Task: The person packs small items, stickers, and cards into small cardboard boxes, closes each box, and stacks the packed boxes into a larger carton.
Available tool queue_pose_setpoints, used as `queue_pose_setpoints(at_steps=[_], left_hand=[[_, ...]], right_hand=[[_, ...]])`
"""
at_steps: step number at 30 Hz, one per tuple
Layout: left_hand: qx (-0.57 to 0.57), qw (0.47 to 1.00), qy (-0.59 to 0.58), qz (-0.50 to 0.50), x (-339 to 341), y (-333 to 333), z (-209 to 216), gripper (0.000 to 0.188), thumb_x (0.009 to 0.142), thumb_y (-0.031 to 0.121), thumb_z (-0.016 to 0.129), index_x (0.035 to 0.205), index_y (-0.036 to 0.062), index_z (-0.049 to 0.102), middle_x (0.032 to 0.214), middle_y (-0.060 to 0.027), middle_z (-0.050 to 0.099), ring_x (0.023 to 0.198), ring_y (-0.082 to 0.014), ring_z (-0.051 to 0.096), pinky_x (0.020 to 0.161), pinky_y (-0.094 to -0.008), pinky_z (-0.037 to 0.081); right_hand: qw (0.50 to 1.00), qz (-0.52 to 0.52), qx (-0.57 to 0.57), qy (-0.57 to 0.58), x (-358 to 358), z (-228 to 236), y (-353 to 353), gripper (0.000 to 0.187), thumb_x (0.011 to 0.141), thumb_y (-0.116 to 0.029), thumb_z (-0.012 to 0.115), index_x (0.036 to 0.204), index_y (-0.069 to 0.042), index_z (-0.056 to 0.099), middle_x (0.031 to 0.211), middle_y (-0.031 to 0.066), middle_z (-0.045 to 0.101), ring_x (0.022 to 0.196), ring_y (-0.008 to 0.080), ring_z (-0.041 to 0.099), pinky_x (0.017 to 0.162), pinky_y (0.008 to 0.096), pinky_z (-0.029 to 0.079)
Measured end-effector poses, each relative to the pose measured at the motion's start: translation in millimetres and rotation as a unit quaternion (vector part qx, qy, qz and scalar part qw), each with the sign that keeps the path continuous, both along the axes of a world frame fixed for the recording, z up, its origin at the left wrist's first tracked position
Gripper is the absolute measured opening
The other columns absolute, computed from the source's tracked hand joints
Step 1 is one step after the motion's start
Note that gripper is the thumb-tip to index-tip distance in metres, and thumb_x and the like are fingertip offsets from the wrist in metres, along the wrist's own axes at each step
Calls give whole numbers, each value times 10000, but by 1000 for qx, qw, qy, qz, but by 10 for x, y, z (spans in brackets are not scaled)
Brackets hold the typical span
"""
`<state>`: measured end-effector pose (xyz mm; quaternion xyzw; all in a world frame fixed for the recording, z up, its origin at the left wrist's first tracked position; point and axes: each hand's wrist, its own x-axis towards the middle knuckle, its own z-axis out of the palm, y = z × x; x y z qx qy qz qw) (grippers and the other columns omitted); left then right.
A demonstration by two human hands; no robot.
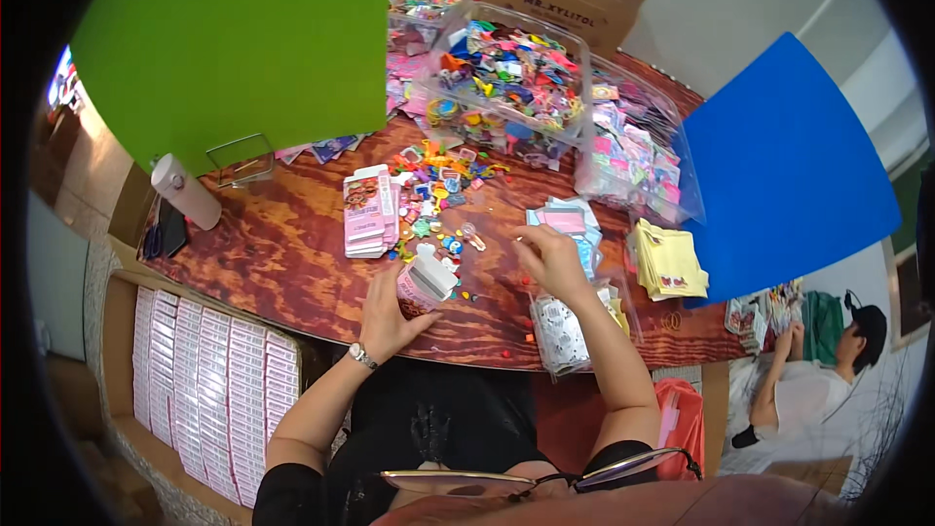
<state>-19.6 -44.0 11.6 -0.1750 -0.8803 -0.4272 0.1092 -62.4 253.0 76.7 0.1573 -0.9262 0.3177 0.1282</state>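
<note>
My left hand (388,319) grips a small pink and white carton (425,285), its white top flaps standing up. My right hand (553,261) hovers over the table to the right of the carton, fingers loosely bent and apart, with nothing visible in them. Beside it lie pale blue and pink packets (570,224). A heap of small colourful trinkets (438,180) spreads beyond the carton. Left of the heap is a stack of flat pink cartons (366,214). Under my right forearm sits a clear tray holding a white, dark-speckled pack (562,333).
Clear bins of trinkets (511,68) and packets (638,151) stand at the back. Yellow packets (672,261) lie right, near a blue panel (799,166). A green panel (243,39) and pink bottle (185,192) stand left. A box of pink cartons (205,370) sits lower left. Another person (808,380) works at far right.
</note>
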Motion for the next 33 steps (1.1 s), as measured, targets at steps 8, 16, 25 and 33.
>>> queue_pose_setpoints(at_steps=[8, 16, 25, 33], left_hand=[[17, 998, 10, 66, 51, -268, 58, 922, 664, 246, 903, 1406, -1, 416, 1264, -205, 576, 1165, -353, 580, 967, -430, 482], [46, 997, 16, 58, -4, -279, -43, 911, 659, 260, 905, 1395, 1, 435, 1240, -199, 570, 1142, -368, 568, 964, -446, 472], [52, 997, 13, 54, 6, -264, -21, 935, 662, 298, 902, 1406, 0, 421, 1212, -213, 568, 1120, -380, 560, 963, -451, 462], [50, 997, 4, 60, 42, -283, -15, 925, 664, 315, 898, 1395, -9, 434, 1195, -213, 582, 1119, -378, 564, 968, -450, 460]], right_hand=[[982, 14, 156, -107, -693, -646, -344, 362, 839, -197, 741, 1169, -107, 621, 1019, 168, 680, 924, 390, 674, 795, 485, 546], [986, 108, 103, -77, -911, -850, -188, 393, 850, -135, 709, 1232, -112, 620, 1135, 194, 656, 958, 385, 668, 813, 471, 544], [985, 110, 116, -62, -927, -858, -360, 306, 876, -207, 697, 1146, -71, 648, 1045, 192, 633, 1018, 394, 619, 850, 459, 518], [966, 128, 40, -220, -989, -722, -404, 338, 861, -199, 727, 1159, -52, 665, 1072, 161, 690, 978, 296, 666, 840, 419, 532]])
